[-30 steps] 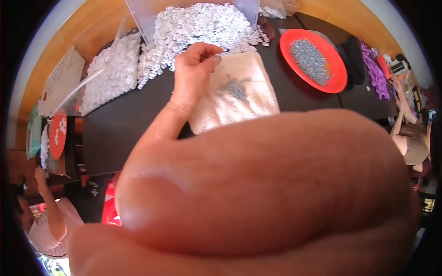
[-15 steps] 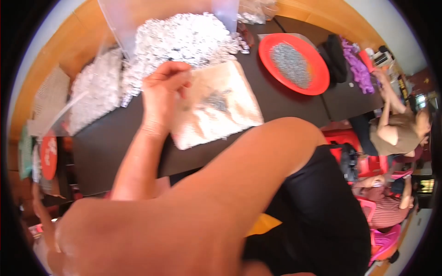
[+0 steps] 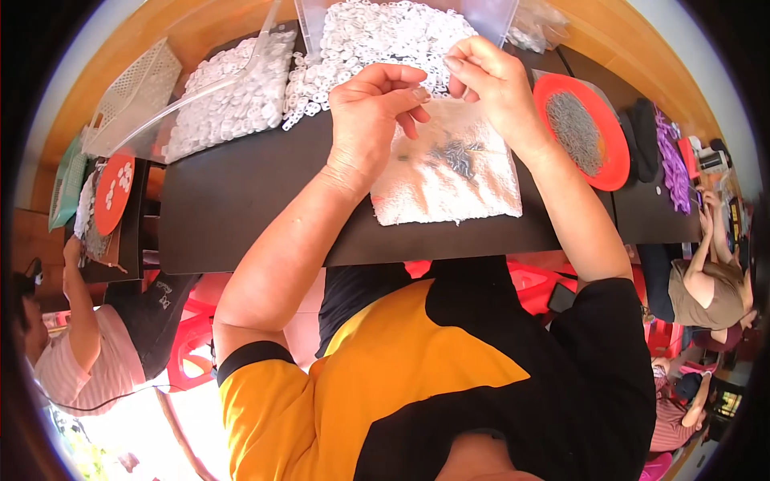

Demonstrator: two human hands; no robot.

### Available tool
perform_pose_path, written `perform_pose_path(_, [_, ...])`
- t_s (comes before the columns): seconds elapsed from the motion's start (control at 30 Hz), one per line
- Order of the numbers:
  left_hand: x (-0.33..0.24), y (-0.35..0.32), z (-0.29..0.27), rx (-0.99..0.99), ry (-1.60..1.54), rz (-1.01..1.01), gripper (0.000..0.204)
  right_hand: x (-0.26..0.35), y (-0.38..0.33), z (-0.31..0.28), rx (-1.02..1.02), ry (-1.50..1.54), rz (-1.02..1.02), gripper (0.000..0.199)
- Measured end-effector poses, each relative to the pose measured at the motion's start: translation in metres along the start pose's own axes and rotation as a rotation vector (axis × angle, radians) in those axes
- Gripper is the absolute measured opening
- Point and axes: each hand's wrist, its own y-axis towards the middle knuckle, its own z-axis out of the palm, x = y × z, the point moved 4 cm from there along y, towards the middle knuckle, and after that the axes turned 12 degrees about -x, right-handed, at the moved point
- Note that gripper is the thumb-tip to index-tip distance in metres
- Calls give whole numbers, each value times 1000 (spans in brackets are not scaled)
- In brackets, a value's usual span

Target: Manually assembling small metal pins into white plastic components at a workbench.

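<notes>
Towel: a white towel (image 3: 449,172) lies flat on the dark table (image 3: 241,200), just under and nearer than both hands, seemingly there to catch small parts.
Metal bits: a little scatter of grey metal pieces (image 3: 459,154) rests on the towel, directly below the fingertips, within easy pick-up.
Left hand: the left hand (image 3: 370,120) hovers over the towel, fingers curled inward with the tips drawn together; whether a small piece sits between them is too small to tell.
Right hand: the right hand (image 3: 491,84) is just beside the left, thumb and forefinger pinched near the left fingertips; what it pinches cannot be made out.
White rings: a heap of small white rings (image 3: 377,36) lies just beyond the hands, spilling from a clear bin (image 3: 489,16), close for reaching.
Red tray: a red tray (image 3: 616,152) of grey metal parts sits to the right of the right hand.
Left pile: another spread of white pieces (image 3: 233,96) lies well left of the grip.
</notes>
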Motion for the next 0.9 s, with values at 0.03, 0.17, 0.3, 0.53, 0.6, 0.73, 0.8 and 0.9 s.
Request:
perform_pose_path(0.03, [-1, 0, -1, -2, -15, -10, 15, -2, 0, 2, 5, 12, 23, 13])
perform_pose_path(0.17, [0, 0, -2, -2, 9, -5, 19, -5, -7, 8, 76, -4, 67, 12])
perform_pose_path(0.3, [1, 1, -2, -37, 3, -10, 17, -6, -11, 10, 107, 8, 65, 12])
perform_pose_path(0.53, [2, -1, -2, -48, 14, -9, 14, -7, -17, 12, 124, 16, 80, 14])
perform_pose_path(0.6, [2, -1, -2, -37, 40, -1, 16, -6, -18, 12, 120, 2, 73, 14])
perform_pose_path(0.73, [0, -4, 0, -46, 50, 20, 14, -6, -18, 12, 122, 16, 66, 13])
perform_pose_path(0.8, [0, -4, 0, -41, 57, 20, 14, -6, -18, 13, 139, 7, 49, 11])
perform_pose_path(0.9, [1, -6, 0, -40, 65, 26, 15, -12, -21, 15, 144, -19, 78, 9])
